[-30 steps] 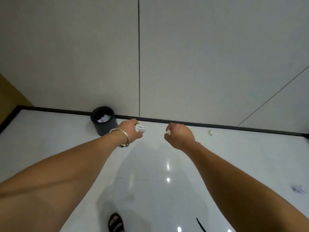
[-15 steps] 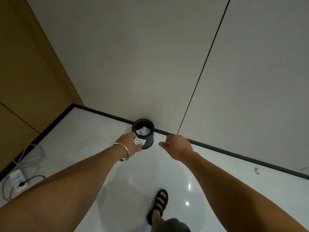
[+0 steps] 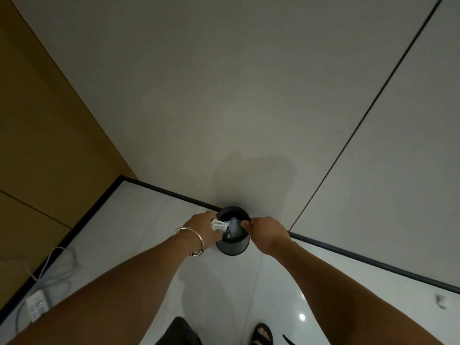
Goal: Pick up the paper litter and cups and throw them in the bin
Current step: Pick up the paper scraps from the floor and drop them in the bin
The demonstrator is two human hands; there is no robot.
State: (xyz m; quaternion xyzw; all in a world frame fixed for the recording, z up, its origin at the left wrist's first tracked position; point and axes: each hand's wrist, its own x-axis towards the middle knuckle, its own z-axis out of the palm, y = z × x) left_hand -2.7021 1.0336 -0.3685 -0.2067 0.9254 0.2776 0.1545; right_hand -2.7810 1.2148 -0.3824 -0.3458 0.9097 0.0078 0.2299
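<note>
Right over the bin (image 3: 232, 246): drop-off time for us

Our left hand (image 3: 201, 229) grips a paper wad (image 3: 220, 224) just over the bin's left rim. Our right hand (image 3: 267, 232) is curled at the right rim, and we can't tell if it's got anything. Next we'd say just let go. The wall's tight behind the bin, the floor's open on our side, and another scrap (image 3: 441, 300) lies far right of it.

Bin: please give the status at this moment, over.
Left hand grips crumpled paper over black bin. Right hand curled at rim, contents unclear. Nothing blocks the drop.
</note>
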